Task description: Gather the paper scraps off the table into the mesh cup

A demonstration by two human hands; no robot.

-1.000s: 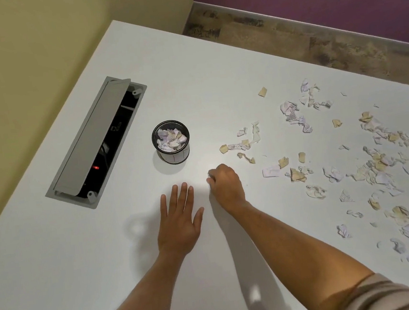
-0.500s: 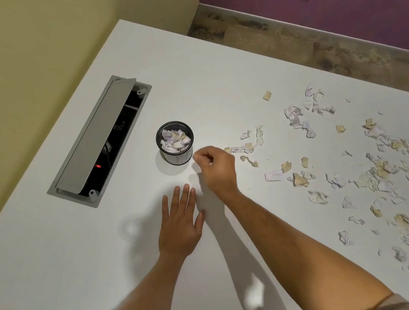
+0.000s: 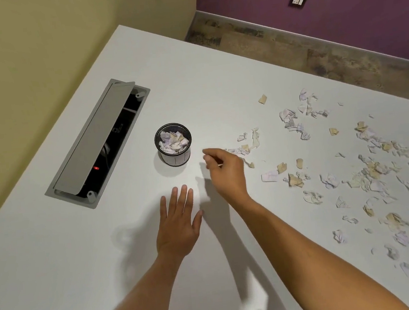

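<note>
The black mesh cup (image 3: 177, 159) stands left of centre on the white table (image 3: 216, 78), filled near its rim with crumpled scraps (image 3: 172, 143). My right hand (image 3: 225, 170) hovers just right of the cup, slightly above the table. Its fingers are pinched, and a small tan scrap sliver (image 3: 220, 164) shows between them. My left hand (image 3: 177, 222) lies flat on the table in front of the cup, fingers spread, holding nothing. Many white and tan paper scraps (image 3: 372, 171) are scattered over the table's right half. The nearest scraps (image 3: 244, 148) sit just beyond my right hand.
A grey cable box (image 3: 97, 145) with its lid raised is sunk into the table left of the cup, and a red light glows inside. The table's far edge meets the floor by a purple wall. A yellow wall runs along the left.
My right hand rose from the table surface and moved left and forward toward the cup with its fingers pinched. My left hand stayed flat in place.
</note>
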